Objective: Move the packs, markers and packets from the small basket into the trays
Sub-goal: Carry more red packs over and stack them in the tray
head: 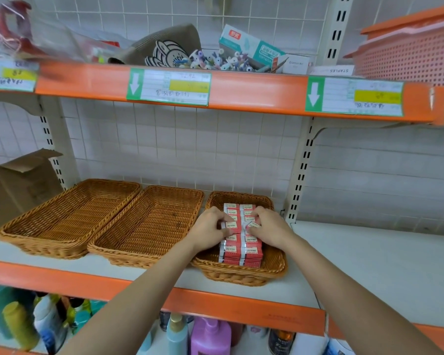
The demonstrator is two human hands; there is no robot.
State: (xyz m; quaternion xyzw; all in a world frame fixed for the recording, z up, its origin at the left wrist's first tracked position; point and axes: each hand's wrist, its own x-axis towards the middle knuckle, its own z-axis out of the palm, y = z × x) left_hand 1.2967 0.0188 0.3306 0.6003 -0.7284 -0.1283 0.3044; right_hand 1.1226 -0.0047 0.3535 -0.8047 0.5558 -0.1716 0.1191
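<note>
My left hand (208, 229) and right hand (268, 226) each pinch one small red-and-white cardboard pack (242, 245) from the double stack filling the small wicker basket (274, 262) on the right, left of which two wide wicker trays (69, 213) wait; the packs look light, stiff and slick-wrapped, best gripped by their short edges.

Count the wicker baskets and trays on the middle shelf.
3. Left tray sits at the left of the shelf, middle tray is beside it, and the small basket is on the right, holding red packs under both hands. None appear hidden.
</note>
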